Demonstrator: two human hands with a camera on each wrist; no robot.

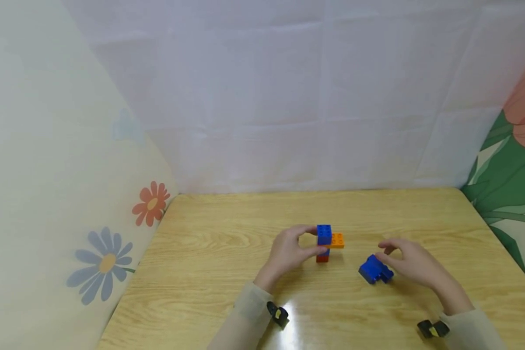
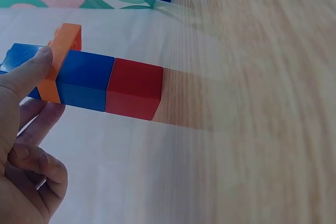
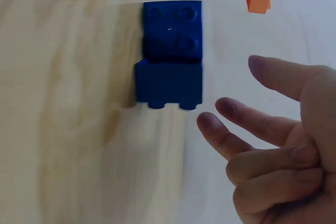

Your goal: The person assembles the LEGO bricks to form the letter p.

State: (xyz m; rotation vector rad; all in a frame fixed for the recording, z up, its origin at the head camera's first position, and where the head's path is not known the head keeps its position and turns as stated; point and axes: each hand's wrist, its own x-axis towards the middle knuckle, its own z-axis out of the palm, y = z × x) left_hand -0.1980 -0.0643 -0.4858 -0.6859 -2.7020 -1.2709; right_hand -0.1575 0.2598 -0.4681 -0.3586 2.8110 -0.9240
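A small tower of toy bricks rises near the middle of the table: a red brick (image 2: 135, 88) at the base, a blue brick (image 2: 85, 80) above it, a flat orange brick (image 1: 338, 240) jutting to the right, and another blue brick (image 1: 324, 235) on top. My left hand (image 1: 290, 252) pinches the tower at its upper part, thumb against the orange and top blue bricks. To the right, two blue bricks (image 3: 172, 30) lie against each other, one showing its studs upward, the other turned sideways. My right hand (image 1: 413, 262) hovers beside them, fingers apart and holding nothing.
The wood-grain table (image 1: 210, 272) spreads out under both hands. A white cloth (image 1: 253, 97) hangs behind its far edge. Flower-patterned panels (image 1: 107, 265) stand along the left and right sides. Each wrist wears a small black camera mount (image 1: 278, 314).
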